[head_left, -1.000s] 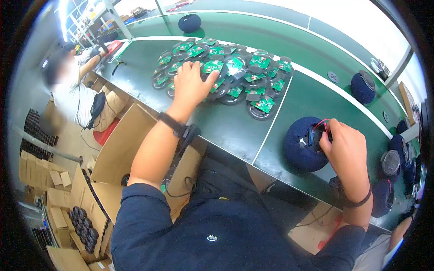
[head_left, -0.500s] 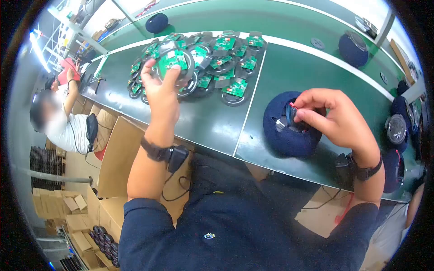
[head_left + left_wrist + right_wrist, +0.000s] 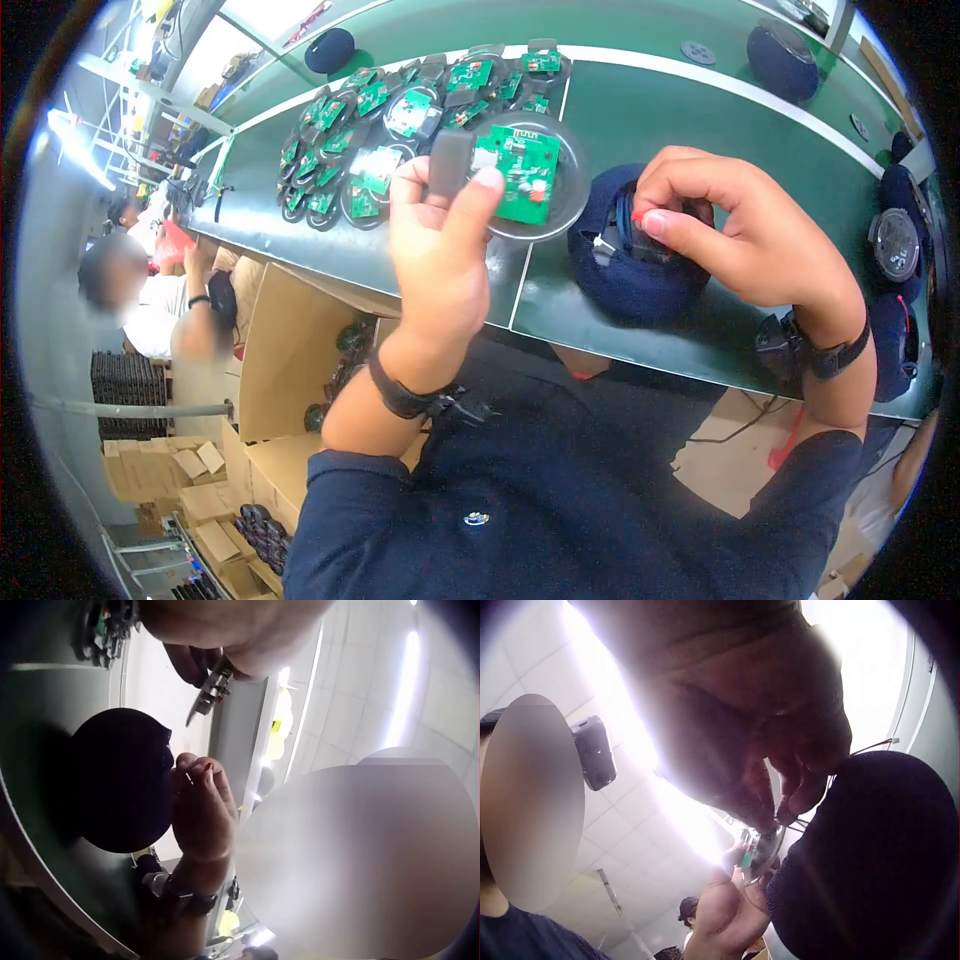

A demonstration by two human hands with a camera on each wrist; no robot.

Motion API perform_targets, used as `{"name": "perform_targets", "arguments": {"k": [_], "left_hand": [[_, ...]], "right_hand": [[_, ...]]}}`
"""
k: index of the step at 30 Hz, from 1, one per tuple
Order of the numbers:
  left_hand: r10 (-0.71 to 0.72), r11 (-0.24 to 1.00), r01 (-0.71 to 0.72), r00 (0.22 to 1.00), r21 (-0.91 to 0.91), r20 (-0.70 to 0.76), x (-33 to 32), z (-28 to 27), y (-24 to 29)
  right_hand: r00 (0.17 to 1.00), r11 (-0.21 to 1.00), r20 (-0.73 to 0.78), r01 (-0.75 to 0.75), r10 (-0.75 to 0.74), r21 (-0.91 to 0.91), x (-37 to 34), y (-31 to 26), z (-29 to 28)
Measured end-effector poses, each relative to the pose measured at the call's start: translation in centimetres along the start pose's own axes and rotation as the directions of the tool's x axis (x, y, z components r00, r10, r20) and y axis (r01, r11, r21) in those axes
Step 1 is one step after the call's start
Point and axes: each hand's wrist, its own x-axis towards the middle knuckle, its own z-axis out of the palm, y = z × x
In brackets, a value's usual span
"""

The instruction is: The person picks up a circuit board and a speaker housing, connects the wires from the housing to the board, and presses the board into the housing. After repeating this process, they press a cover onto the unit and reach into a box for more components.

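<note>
At the far left, a person in a white shirt (image 3: 150,325) is beside the workbench, and an open cardboard box (image 3: 285,350) stands below the bench's near edge. On the green bench top (image 3: 550,295) lies a heap of disc units (image 3: 372,97) bearing green circuit boards. In front of this heap, the left hand (image 3: 440,245) holds a single disc unit (image 3: 530,185) raised above the bench: the thumb presses on its face and the fingers curl behind, next to a dark grey tab (image 3: 451,168). The left wrist view shows the same unit nearly edge-on. To its right, a round navy body (image 3: 640,290) rests on the bench; a white connector (image 3: 603,245) shows at its opening. There the right hand (image 3: 745,230) pinches a red-tipped lead (image 3: 638,216) in a narrow grip between thumb and finger. The right wrist view shows thin wires beside these fingertips. At the far right, further navy bodies (image 3: 886,340) stand on the bench.
</note>
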Motion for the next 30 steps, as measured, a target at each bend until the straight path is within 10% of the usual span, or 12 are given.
{"name": "perform_targets", "arguments": {"k": [16,20,30], "left_hand": [[0.235,0.887,-0.287,0.955,0.361,0.182,-3.7,2.4,-1.4],[0.300,0.838,-0.349,0.937,0.419,0.180,-3.2,2.5,-1.6],[0.388,0.751,-0.462,0.887,0.473,0.250,-3.4,2.6,-2.4]], "right_hand": [[0.980,0.967,0.129,-0.176,0.153,0.187,0.3,0.5,-0.8],[0.995,0.992,0.056,0.086,-0.081,-0.091,-0.5,0.9,-0.4],[0.989,0.972,-0.090,0.092,-0.114,-0.218,-0.5,0.9,0.0]]}}
